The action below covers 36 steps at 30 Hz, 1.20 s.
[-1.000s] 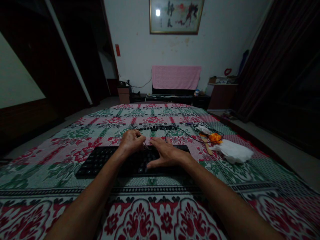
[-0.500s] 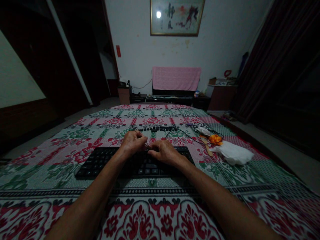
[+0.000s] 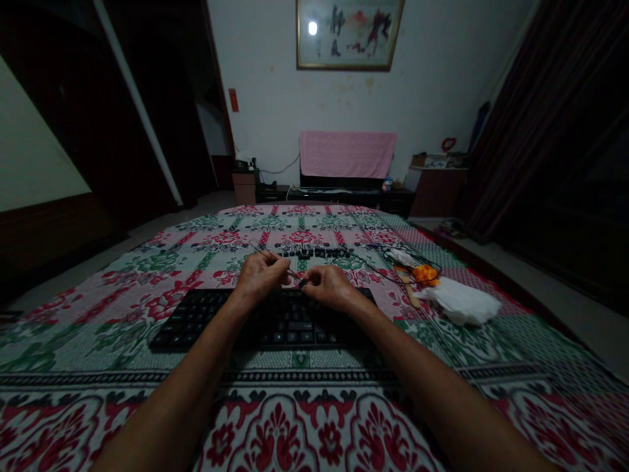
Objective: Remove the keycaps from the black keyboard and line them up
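A black keyboard lies on the patterned cloth in front of me, under both hands. My left hand is closed in a pinch round a thin rod-like tool. One end of the rod sticks out behind the knuckles, and its tip points at the right hand; its exact kind is unclear. Between the thumb and fingers of my right hand is a small black keycap, held just above the keyboard's far edge. The tool's tip is close to the keycap; whether they touch I cannot tell.
Beyond the keyboard stretches a row of loose black keycaps. To the right lie a black cable, an orange bundle, a flat wooden stick and a crumpled white tissue. The patterned cloth covers the table.
Both hands have risen slightly off the keys, and the right has shifted a little to the right. The keycap and the tool's rod now show clearly between them.
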{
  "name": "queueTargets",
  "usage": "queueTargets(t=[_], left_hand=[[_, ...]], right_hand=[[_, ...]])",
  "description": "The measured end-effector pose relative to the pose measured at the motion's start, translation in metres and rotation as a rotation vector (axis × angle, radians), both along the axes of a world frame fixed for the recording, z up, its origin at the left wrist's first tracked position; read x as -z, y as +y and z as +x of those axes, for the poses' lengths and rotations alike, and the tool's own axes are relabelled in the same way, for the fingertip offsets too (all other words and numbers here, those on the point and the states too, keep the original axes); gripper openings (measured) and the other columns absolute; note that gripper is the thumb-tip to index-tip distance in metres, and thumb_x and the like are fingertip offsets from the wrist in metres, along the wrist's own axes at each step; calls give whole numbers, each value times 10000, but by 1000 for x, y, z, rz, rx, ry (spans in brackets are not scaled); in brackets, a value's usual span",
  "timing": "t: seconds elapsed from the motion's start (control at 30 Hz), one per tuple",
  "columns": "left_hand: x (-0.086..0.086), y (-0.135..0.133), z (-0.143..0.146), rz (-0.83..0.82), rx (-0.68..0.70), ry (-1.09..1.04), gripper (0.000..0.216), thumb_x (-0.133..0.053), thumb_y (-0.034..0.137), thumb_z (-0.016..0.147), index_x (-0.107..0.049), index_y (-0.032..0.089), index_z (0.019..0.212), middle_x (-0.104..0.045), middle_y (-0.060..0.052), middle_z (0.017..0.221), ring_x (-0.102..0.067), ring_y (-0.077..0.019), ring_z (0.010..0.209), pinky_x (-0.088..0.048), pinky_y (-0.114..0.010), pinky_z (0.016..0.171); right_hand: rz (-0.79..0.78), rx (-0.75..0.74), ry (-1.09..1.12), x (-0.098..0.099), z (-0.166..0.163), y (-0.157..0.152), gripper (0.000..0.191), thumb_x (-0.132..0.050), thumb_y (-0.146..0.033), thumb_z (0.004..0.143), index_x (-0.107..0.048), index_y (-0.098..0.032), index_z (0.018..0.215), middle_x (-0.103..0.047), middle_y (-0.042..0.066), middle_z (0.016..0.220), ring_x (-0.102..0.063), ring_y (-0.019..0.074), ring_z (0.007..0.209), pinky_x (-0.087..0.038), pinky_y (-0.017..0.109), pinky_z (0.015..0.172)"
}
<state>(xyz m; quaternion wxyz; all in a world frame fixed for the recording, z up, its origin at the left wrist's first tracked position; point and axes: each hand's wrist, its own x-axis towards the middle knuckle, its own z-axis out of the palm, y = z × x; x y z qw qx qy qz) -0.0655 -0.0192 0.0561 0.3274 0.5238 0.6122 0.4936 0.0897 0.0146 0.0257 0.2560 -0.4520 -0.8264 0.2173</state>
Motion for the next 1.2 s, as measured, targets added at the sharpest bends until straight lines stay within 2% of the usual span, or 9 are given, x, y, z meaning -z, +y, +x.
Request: queueTargets(t=[0.13, 0.33, 0.43, 0.57, 0.67, 0.8, 0.93, 1.1, 1.2], left_hand=[[3, 5, -7, 25, -34, -105, 216, -599, 340, 624, -535, 145, 689, -639, -35, 528, -616, -162, 497, -462, -225, 452], [23, 22, -27, 177, -257, -143, 230, -578, 360, 627, -550, 146, 708, -621, -13, 503, -609, -154, 477, -459, -216, 443], [31, 27, -36, 141, -267, -154, 244, -583, 369, 616, -545, 151, 720, -623, -13, 506, -618, -164, 484, -462, -222, 438], [34, 30, -44, 116, -269, -124, 268, -579, 391, 613, -553, 154, 736, -638, -22, 534, -630, -176, 505, -471, -235, 448], [33, 31, -48, 105, -281, -105, 267, -569, 396, 614, -562, 162, 741, -648, -21, 548, -638, -182, 529, -480, -245, 468], [32, 31, -50, 102, -282, -100, 267, -562, 400, 619, -558, 164, 744, -648, -23, 545, -639, -186, 531, -479, -248, 473], [33, 31, -49, 115, -278, -59, 280, -561, 416, 624, -563, 161, 742, -647, -28, 546, -635, -187, 519, -474, -248, 470], [35, 32, -51, 117, -278, -29, 297, -549, 437, 634, -578, 164, 747, -652, -29, 550, -631, -179, 509, -462, -236, 460], [33, 32, -51, 117, -279, -33, 300, -550, 435, 632, -581, 161, 750, -654, -35, 553, -628, -175, 504, -451, -227, 448]], right_hand=[[-5, -25, -29, -5, -11, 14, 182, -537, -209, 683, -678, -168, 791, -651, -9, 683, -558, 99, 625, -351, 175, 542], [-29, 54, -192, -5, -31, 51, 261, -548, -138, 652, -701, -206, 852, -692, -17, 809, -603, 108, 735, -400, 154, 623], [-49, 99, -283, 6, -34, 69, 242, -539, -171, 690, -712, -186, 858, -690, -5, 774, -608, 117, 728, -404, 156, 626], [-32, -7, -392, 18, -32, 87, 245, -485, -181, 733, -722, -169, 794, -670, -8, 689, -598, 109, 683, -386, 150, 590], [-16, -38, -412, 20, -30, 96, 246, -492, -176, 717, -716, -179, 818, -674, -12, 730, -590, 102, 688, -379, 145, 579], [-77, -58, -466, 18, -27, 97, 234, -528, -224, 698, -706, -181, 844, -674, -11, 724, -583, 98, 644, -376, 145, 540], [61, -71, -585, 16, -28, 92, 257, -539, -222, 681, -706, -199, 875, -689, 4, 799, -609, 133, 746, -390, 158, 599], [204, -154, -763, 12, -33, 87, 260, -476, -188, 731, -699, -160, 863, -689, 93, 859, -619, 183, 825, -408, 207, 691], [258, -154, -779, 11, -34, 85, 274, -452, -181, 754, -684, -141, 893, -680, 127, 879, -616, 198, 850, -410, 225, 710]])
